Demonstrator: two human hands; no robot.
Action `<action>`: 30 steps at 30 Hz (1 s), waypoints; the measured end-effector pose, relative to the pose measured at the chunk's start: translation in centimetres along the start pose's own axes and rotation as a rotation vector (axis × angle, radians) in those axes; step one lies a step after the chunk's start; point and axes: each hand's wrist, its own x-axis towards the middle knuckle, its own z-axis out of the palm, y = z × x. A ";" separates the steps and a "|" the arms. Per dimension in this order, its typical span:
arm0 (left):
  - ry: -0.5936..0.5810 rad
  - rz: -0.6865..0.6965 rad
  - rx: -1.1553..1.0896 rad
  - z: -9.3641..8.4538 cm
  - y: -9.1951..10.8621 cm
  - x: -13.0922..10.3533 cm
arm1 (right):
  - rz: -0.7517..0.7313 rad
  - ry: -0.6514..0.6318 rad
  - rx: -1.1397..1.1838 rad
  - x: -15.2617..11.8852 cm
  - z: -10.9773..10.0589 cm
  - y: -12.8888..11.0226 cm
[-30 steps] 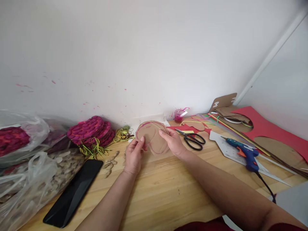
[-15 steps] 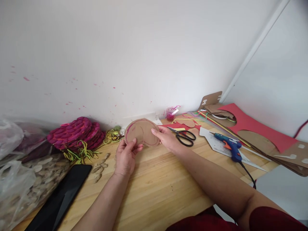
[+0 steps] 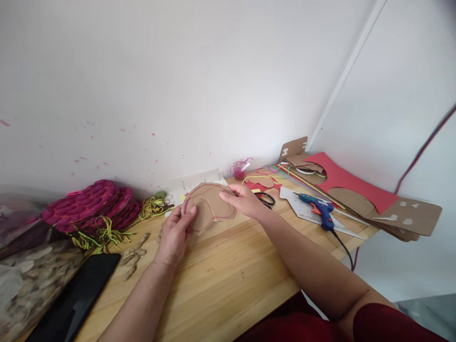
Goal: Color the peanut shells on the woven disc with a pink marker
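A brown cardboard disc [image 3: 207, 205] with a purple-marked rim and a curved line across its face is held up between my two hands, above the table. My left hand [image 3: 175, 233] pinches its left edge, thumb on the near face. At the upper right edge, my right hand [image 3: 244, 199] grips it with the thumb on top and the fingers behind. Black-handled scissors [image 3: 266, 200] lie just beyond my right wrist, partly hidden by it.
On the left are stacked magenta discs [image 3: 83, 204] with yellow-green yarn, peanuts [image 3: 133, 256], a bag of shells [image 3: 32, 280] and a black phone [image 3: 76, 297]. A blue glue gun [image 3: 318, 209], red paper [image 3: 351, 183] and a cup of magenta paint [image 3: 240, 170] stand right and back.
The disc has tilted slightly and dropped a little in view, still between both hands. My view has shifted to the right, and my right forearm now covers more of the scissors.
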 end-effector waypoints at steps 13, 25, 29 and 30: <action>0.237 0.119 -0.114 -0.5 0.5 0.9 | 0.351 0.134 -1.013 -0.3 -7.7 1.1; 0.279 0.139 -0.179 -0.3 0.8 0.6 | 0.560 -0.044 -1.147 -0.7 -7.3 -0.1; 0.274 0.131 -0.176 0.0 0.9 0.3 | 0.567 -0.027 -1.101 -0.8 -7.3 -0.4; 0.265 0.129 -0.172 0.1 0.9 0.2 | 0.554 -0.021 -1.080 -0.9 -7.3 -0.5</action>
